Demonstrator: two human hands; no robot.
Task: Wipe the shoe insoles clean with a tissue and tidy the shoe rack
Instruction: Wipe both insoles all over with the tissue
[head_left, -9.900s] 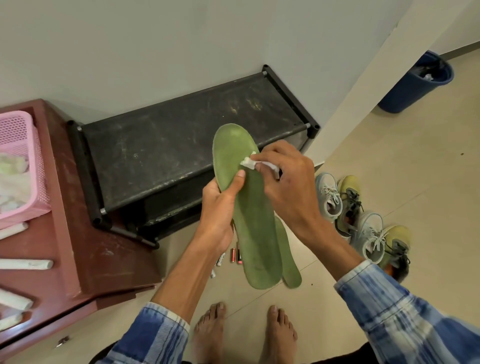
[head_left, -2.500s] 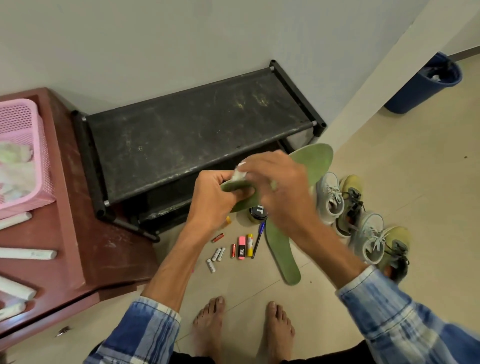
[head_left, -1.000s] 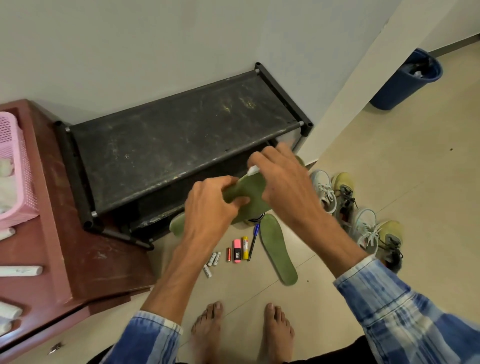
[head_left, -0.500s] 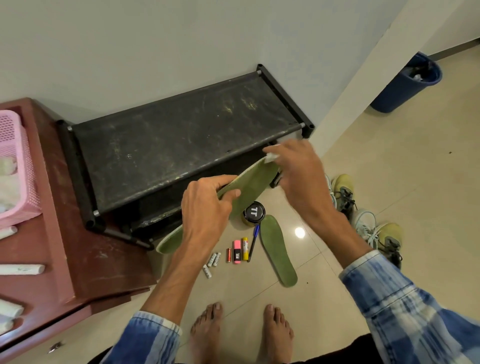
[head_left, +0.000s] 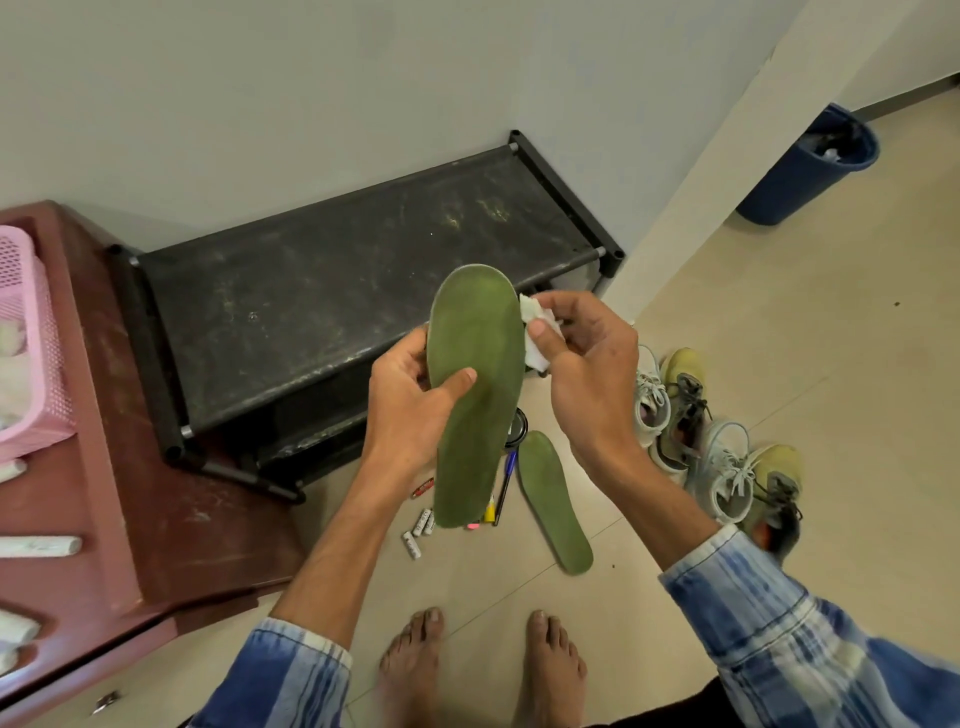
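Before the shoe rack (head_left: 337, 291), my left hand (head_left: 410, 410) grips the insole (head_left: 478, 374) midway, where this likely light, floppy thing holds best; right hand (head_left: 592, 374) pinches tissue (head_left: 535, 332).

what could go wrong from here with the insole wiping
The tissue pinched in the right hand is a small crumpled wad at the edge of the held insole; it may shred or just smear dirt.
The left hand grips that insole only at mid-length, so hard wiping near the toe could bend it or flick it loose.
Loose batteries and a pen lie on the floor just ahead of the bare feet; a step forward could land on them.
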